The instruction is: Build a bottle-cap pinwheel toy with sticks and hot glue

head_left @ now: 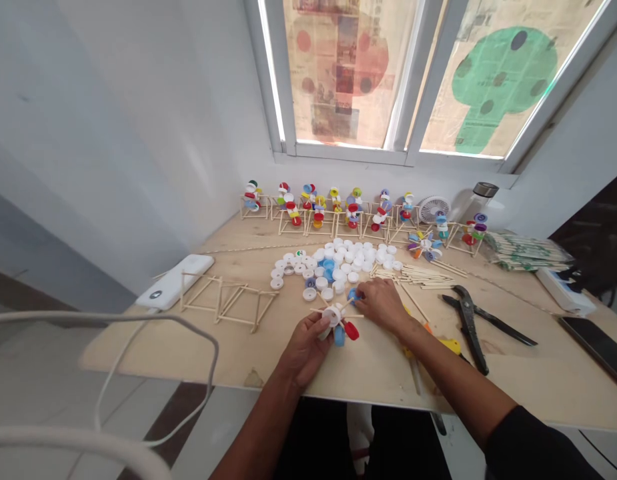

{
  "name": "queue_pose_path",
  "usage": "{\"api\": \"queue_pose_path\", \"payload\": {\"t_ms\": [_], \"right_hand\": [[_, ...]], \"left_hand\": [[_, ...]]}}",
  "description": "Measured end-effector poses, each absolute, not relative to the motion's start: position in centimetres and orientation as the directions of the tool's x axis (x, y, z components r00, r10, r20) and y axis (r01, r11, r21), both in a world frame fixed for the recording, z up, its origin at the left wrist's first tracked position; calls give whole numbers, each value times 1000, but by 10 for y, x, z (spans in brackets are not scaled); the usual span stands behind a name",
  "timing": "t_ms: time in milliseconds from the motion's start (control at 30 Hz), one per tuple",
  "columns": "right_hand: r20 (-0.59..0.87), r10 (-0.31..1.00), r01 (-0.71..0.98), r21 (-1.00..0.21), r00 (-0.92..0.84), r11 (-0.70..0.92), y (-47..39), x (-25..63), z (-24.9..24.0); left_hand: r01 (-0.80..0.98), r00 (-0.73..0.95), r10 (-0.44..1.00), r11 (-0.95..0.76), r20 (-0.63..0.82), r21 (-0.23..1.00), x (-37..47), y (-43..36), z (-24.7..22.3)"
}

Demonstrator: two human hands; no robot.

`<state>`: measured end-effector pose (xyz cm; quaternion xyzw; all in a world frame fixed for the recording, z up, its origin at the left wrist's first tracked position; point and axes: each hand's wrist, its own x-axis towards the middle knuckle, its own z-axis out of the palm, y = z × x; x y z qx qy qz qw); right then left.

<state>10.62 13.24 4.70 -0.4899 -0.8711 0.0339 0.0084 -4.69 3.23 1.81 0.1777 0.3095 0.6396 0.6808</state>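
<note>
In my left hand [308, 347] is a small wheel [332, 316], a white bottle cap hub with thin wooden sticks radiating from it. A light blue cap [339, 335] and a red cap [351, 330] sit on its lower sticks. My left fingers are closed around the lower left of the wheel. Just up and right of it, my right hand [381, 301] has its fingers closed at a blue bottle cap [355, 296], close to the stick ends. Beyond both hands spreads a pile of mostly white bottle caps [358, 257].
Finished stick stands with coloured cap wheels [318, 217] line the back. Bare stick frames [228, 303] and a white power bank [175, 283] lie left. Loose sticks [421, 275], black pliers [469, 327], a yellow-handled tool [451, 345] and a phone [595, 347] lie right.
</note>
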Motion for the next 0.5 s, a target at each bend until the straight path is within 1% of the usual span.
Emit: {"api": "queue_pose_path", "payload": {"t_ms": [267, 367, 500], "right_hand": [[-14, 860, 856, -106, -510, 506, 137, 109, 57], [-1, 880, 876, -88, -476, 474, 144, 107, 60], [0, 896, 896, -31, -444, 443, 154, 98, 62]], "left_hand": [[-767, 2, 982, 123, -190, 629, -46, 31, 20], [-779, 2, 983, 117, -184, 616, -47, 32, 20], [-776, 2, 983, 117, -183, 620, -47, 32, 19]]}}
